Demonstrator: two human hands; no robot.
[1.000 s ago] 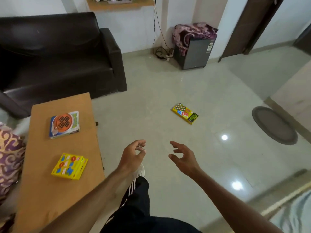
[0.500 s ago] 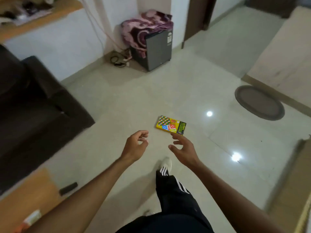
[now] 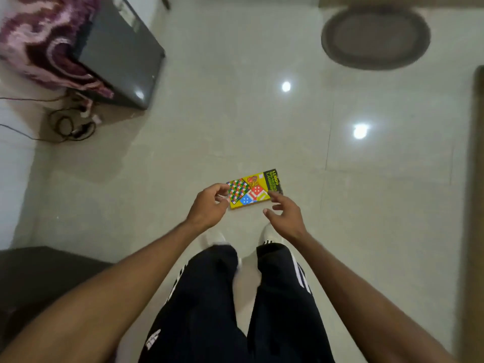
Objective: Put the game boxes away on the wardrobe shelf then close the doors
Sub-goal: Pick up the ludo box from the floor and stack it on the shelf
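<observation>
Fingers (image 3: 221,188) of both our hands were spread open, empty, flanking the box (image 3: 252,189) to lift it.

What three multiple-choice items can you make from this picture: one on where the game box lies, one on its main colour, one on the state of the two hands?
1. Where does the game box lie?
A. on the floor in front of the person's feet
B. on the round mat
C. on top of the grey cabinet

2. What is the box's main colour?
A. blue
B. yellow
C. white

3. How are the hands?
A. both shut on the box
B. one carries the box
C. both open, on either side of the box

Answers:
1 A: it lies flat on the floor, far from the round mat.
2 B: its border and top are yellow.
3 C: the left hand and right hand have spread fingers and grip nothing.
</observation>
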